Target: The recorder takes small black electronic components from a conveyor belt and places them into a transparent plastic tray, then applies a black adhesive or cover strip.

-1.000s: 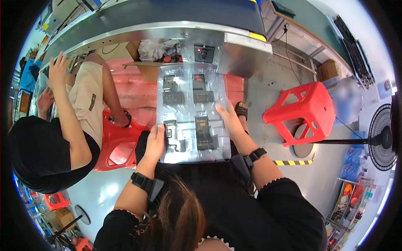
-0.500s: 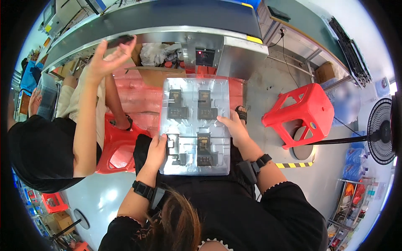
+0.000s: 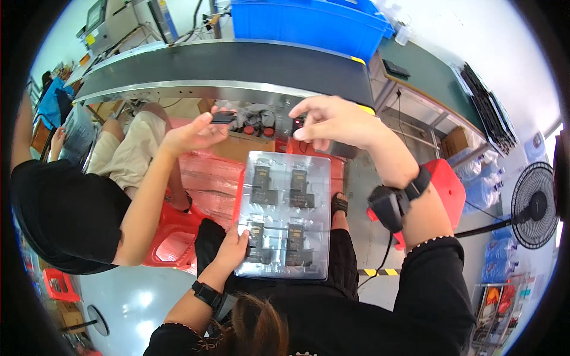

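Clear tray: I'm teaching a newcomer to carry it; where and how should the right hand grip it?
Probably the right rim of the tray, coming from the right, thumb on top, fingers beneath: that long side is free, while the left hand grips the opposite edge.

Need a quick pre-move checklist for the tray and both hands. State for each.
1. Left hand gripping the tray: ok, at its left edge.
2. Right hand off the tray: ok, held up past the far edge.
3. Right hand touching the dark piece: not ok, they are apart; the piece is in the co-worker's hand.
4. Upper two tray positions filled: ok, a dark part shows in each, left and right.
5. Parts fully seated: cannot tell, plastic glare and detail too small.
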The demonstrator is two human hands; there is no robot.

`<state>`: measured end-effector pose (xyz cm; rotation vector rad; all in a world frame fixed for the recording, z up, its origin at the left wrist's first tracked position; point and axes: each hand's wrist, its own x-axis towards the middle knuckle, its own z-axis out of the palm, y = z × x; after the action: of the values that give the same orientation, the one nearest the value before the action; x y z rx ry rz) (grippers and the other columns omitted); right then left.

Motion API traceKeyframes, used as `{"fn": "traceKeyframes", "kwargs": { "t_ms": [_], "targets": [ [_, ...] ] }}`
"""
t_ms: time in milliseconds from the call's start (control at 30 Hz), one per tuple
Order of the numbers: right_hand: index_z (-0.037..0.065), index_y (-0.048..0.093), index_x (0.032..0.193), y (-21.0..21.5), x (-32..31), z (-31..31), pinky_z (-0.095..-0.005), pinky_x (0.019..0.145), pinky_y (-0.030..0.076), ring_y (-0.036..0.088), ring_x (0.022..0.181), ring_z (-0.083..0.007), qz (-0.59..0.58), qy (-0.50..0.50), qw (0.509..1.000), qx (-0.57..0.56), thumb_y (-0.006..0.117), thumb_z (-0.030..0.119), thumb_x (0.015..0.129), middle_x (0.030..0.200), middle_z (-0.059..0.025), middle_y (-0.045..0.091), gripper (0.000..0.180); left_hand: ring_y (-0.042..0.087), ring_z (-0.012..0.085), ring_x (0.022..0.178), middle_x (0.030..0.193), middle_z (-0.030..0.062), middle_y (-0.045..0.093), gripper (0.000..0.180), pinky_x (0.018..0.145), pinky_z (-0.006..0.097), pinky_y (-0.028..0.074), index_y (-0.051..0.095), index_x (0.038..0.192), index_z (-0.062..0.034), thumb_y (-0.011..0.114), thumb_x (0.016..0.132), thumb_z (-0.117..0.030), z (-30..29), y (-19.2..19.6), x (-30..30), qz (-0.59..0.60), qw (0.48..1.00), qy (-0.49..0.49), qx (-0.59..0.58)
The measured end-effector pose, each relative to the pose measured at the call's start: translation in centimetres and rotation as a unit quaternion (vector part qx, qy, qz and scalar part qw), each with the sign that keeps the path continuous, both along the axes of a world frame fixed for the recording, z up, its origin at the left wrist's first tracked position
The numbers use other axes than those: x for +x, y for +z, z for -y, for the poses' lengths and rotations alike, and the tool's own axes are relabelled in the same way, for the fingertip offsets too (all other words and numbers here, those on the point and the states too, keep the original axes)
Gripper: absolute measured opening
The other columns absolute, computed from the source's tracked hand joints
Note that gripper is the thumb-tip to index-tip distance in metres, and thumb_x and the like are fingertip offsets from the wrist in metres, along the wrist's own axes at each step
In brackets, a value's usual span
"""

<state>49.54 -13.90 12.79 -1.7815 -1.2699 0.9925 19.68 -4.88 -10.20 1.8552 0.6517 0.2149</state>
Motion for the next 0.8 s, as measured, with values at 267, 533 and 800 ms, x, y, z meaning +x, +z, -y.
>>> {"fn": "traceKeyframes", "kwargs": {
  "t_ms": [267,533,800],
  "targets": [
    [0.006,0.042,0.127,-6.1,-3.4,-11.4,-0.0375,0.095,0.039,0.046,0.113,-0.0330,0.170,0.079,0.960,0.207,0.067,0.017,0.067,0.124,-0.0203,0.045,0.066,0.052,0.0470,0.098,0.105,0.0361,0.051,0.062,0.086,0.047,0.042,0.033,0.123,0.0133,0.035,0.091,-0.040,-1.2,2.5,0.1,-0.270,0.947,-0.115,0.130],
    [0.002,0.058,0.100,-7.2,-8.2,-6.8,-0.0337,0.073,0.051,0.062,0.085,-0.0207,0.136,-0.190,0.924,0.302,0.060,0.009,0.080,0.095,-0.0094,0.063,0.022,0.049,0.0457,0.103,0.105,0.0358,0.051,0.052,0.089,0.045,0.039,0.035,0.121,0.0105,0.041,0.091,-0.031,-0.2,1.2,-0.9,-0.089,0.993,-0.047,0.056],
    [0.003,0.051,0.107,-14.4,-6.4,1.5,-0.0419,0.068,0.054,0.062,0.088,-0.0265,-0.472,-0.277,0.836,-0.036,0.063,0.016,0.082,0.101,-0.0112,0.059,0.031,0.040,0.0416,0.115,0.123,0.0300,0.041,0.055,0.097,0.041,0.034,0.037,0.123,0.0080,0.053,0.085,-0.028,-2.0,4.9,0.8,-0.057,0.974,0.013,0.219]
  ]
}}
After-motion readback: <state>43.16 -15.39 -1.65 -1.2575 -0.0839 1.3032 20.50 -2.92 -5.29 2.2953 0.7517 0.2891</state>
